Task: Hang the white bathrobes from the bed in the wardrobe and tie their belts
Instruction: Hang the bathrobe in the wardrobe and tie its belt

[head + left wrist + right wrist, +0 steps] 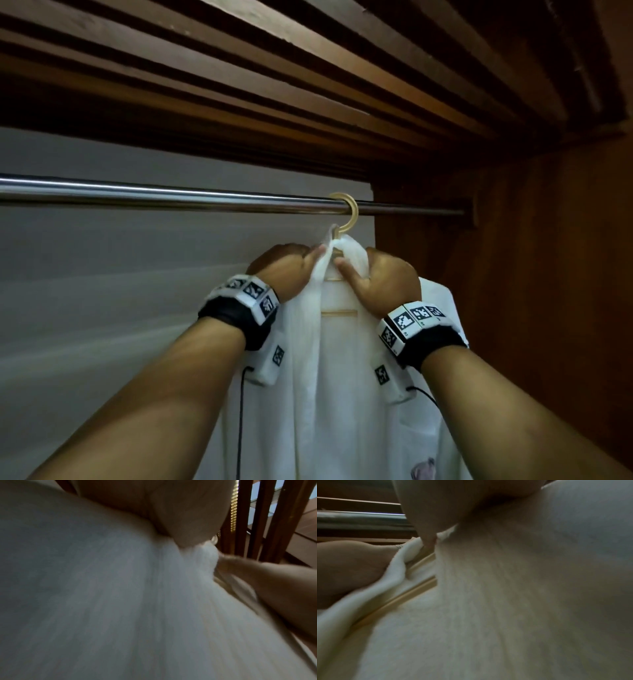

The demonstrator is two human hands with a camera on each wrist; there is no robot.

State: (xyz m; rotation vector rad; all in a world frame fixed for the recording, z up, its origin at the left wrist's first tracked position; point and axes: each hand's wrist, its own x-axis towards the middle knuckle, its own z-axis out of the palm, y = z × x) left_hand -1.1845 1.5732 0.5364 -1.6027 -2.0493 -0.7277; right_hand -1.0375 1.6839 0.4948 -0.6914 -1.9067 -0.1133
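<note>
Wrist views: blurred bathrobe (120, 601), hanger (419, 585) half-covered.

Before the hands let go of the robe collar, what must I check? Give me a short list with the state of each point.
1. Hanger hook over the metal rail: ok.
2. Bathrobe draped on the hanger: ok.
3. Left hand has a grip on the collar: ok.
4. Right hand has a grip on the collar: ok.
5. Collar centred on the hanger: cannot tell, hands cover it.
6. Belt tied: cannot tell, not visible.
</note>
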